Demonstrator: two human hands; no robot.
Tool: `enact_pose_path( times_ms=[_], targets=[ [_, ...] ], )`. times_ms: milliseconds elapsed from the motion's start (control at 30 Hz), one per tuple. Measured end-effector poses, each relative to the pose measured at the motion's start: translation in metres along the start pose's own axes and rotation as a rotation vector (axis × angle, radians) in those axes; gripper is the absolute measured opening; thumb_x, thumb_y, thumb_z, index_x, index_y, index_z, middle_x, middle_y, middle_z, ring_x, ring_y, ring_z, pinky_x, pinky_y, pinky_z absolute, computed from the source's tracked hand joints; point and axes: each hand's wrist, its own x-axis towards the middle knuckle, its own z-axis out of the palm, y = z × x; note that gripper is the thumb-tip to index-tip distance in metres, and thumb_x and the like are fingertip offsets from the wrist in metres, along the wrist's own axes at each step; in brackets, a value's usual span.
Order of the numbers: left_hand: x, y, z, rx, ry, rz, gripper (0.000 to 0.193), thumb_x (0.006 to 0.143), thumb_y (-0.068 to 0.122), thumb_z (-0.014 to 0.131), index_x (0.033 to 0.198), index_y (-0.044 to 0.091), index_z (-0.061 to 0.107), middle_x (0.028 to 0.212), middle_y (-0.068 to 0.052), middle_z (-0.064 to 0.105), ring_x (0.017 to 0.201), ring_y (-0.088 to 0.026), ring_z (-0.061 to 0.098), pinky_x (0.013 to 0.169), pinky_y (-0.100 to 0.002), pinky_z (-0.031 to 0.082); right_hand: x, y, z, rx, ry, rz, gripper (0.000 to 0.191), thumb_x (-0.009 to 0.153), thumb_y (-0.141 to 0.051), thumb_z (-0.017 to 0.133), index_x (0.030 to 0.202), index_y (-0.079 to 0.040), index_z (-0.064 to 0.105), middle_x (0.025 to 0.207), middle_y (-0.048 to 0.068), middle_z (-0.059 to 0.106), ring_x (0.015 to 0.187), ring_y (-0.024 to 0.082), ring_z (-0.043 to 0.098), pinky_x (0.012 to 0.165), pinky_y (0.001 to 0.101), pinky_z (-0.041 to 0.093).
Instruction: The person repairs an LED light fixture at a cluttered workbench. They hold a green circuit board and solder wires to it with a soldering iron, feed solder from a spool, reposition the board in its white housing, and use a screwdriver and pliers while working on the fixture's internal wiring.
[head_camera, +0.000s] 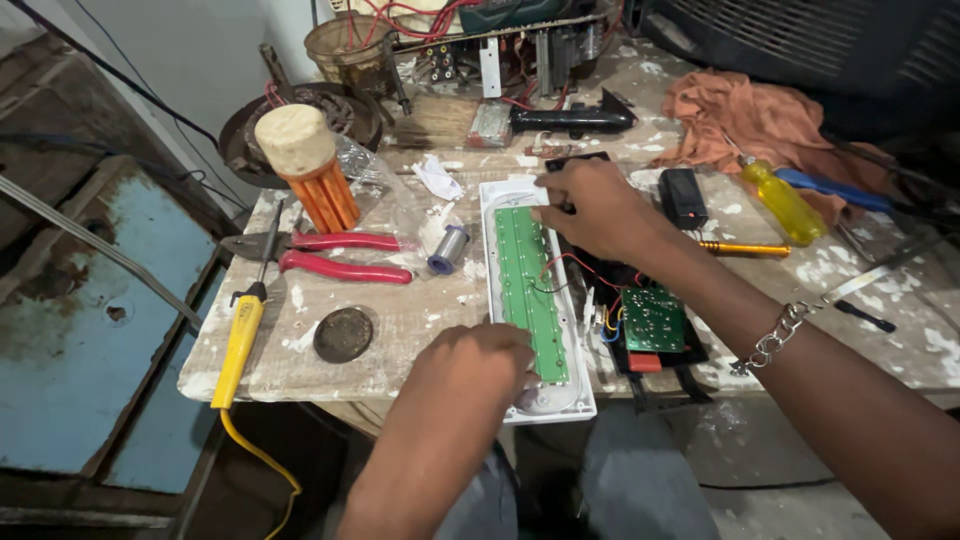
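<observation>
Altogether two hands (480, 362), one green board (533, 290)

You look down on a worn, paint-splashed wooden bench (400, 330); a rusty blue metal panel (90, 330) lies left, a pale wall (200, 50) behind.

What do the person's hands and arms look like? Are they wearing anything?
Both arms are bare, with no sleeves or gloves showing. The right hand has a silver chain bracelet with chunky links around its wrist. The left hand wears nothing: no ring, watch or band shows.
</observation>
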Motion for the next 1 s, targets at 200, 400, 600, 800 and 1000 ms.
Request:
enact_pose_path(
  times_ms=[200,400,600,800,1000],
  targets=[
    [0.008,-0.007,0.0,-0.058,0.089,0.039,0.013,0.085,0.013,0.073,0.08,0.002,0.069,0.088,-0.016,0.071,0.083,-0.039,0.069,0.074,-0.05,0.054,-0.021,-0.006,-0.022,0.052,0.11,-0.099,0.036,0.084,-0.015,0.078,0.117,-0.001,0.072,0.092,0.015,0.076,0.082,0.032,0.071,0.078,0.0422,0.056],
    [0.024,-0.011,-0.001,-0.046,0.153,0.094,0.013,0.084,0.016,0.074,0.084,0.003,0.071,0.089,-0.013,0.073,0.086,-0.037,0.069,0.076,-0.047,0.054,-0.05,0.001,-0.04,0.022,0.21,-0.107,0.027,0.085,-0.011,0.078,0.11,-0.003,0.074,0.092,0.013,0.076,0.083,0.029,0.072,0.077,0.0416,0.055],
    [0.069,-0.03,0.003,-0.042,0.312,0.211,0.016,0.084,0.014,0.075,0.093,0.001,0.076,0.101,-0.014,0.075,0.093,-0.036,0.07,0.082,-0.045,0.055,-0.082,0.025,-0.058,-0.032,0.298,-0.008,0.023,0.087,-0.009,0.077,0.109,-0.003,0.074,0.098,0.014,0.075,0.088,0.025,0.073,0.078,0.0373,0.056],
    [0.097,-0.039,0.025,-0.218,0.364,0.223,0.019,0.089,0.011,0.073,0.104,0.001,0.077,0.108,-0.017,0.075,0.099,-0.035,0.071,0.089,-0.042,0.056,-0.111,0.036,-0.053,-0.008,0.327,0.062,0.019,0.087,-0.006,0.074,0.105,-0.005,0.076,0.096,0.012,0.076,0.088,0.024,0.074,0.077,0.036,0.056],
    [0.106,-0.038,0.051,-0.25,0.456,0.231,0.019,0.094,0.009,0.069,0.107,-0.003,0.075,0.114,-0.019,0.075,0.117,-0.037,0.068,0.102,-0.043,0.052,-0.118,0.025,-0.038,0.063,0.376,0.16,0.017,0.088,-0.001,0.071,0.105,-0.003,0.076,0.095,0.012,0.074,0.082,0.024,0.072,0.07,0.0341,0.057]
  ],
)
